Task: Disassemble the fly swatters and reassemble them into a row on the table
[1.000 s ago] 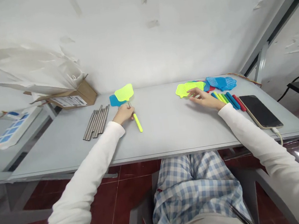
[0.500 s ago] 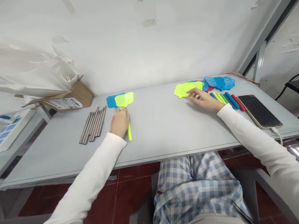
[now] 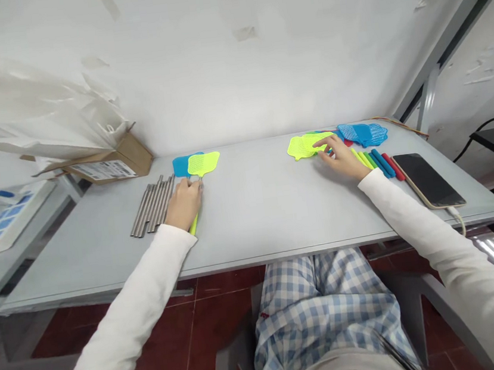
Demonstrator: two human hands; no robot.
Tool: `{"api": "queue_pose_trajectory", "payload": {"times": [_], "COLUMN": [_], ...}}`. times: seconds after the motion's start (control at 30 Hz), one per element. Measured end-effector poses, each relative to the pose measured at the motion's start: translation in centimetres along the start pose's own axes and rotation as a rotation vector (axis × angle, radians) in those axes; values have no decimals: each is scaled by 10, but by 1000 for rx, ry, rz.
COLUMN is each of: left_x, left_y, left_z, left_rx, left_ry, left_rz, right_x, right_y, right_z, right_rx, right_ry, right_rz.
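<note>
On the left of the table, my left hand (image 3: 185, 203) has its fingers closed around the metal shaft of a yellow fly swatter (image 3: 203, 163). Its yellow grip sticks out below the wrist, and its head overlaps a blue fly swatter (image 3: 180, 167), whose lower part my hand hides. At the right, my right hand (image 3: 341, 158) reaches to a pile of loose swatter heads, its fingers bent and apart over a yellow swatter head (image 3: 302, 147). Whether the fingertips touch it I cannot tell. Blue swatter heads (image 3: 363, 134) lie just beyond, with red ones partly hidden.
Several metal tubes (image 3: 153, 205) lie left of my left hand. Coloured grips (image 3: 382, 162) are lined up beside my right wrist, next to a phone (image 3: 429, 179) with a cable. An opened cardboard box (image 3: 109, 163) stands at the back left, against the wall.
My left hand has moved a little left and toward me, and the yellow swatter's grip has swung left with it. The right hand has shifted slightly right, over the swatter heads.
</note>
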State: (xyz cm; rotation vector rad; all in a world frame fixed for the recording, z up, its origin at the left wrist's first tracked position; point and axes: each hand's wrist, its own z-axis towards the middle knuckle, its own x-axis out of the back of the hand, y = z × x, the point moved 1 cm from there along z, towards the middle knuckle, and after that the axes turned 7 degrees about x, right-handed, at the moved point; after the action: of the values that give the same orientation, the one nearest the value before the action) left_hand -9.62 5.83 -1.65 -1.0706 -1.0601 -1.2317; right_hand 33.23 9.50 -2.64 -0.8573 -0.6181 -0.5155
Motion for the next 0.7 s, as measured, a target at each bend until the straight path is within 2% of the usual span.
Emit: {"api": "queue_pose_trajectory", "payload": {"times": [0.13, 0.27, 0.4, 0.6, 0.7], "left_x": [-7, -13, -9, 0, 4], "left_y": [-8, -17, -22, -45, -59], "left_z": [-7, -10, -8, -7, -5], "left_rx": [102, 154, 154, 262, 303], "left_ry": [79, 2, -50, 78, 30], "left_rz": [-22, -77, -130, -227, -211], "right_x": [0, 0, 0, 0, 1], "right_y": [11, 20, 22, 25, 30], "right_z": [1, 1, 0, 0, -1], "right_rx": [-28, -57, -30, -43, -52], "right_ry": [90, 138, 117, 98, 87], "right_rz": [-79, -118, -145, -218, -286]}}
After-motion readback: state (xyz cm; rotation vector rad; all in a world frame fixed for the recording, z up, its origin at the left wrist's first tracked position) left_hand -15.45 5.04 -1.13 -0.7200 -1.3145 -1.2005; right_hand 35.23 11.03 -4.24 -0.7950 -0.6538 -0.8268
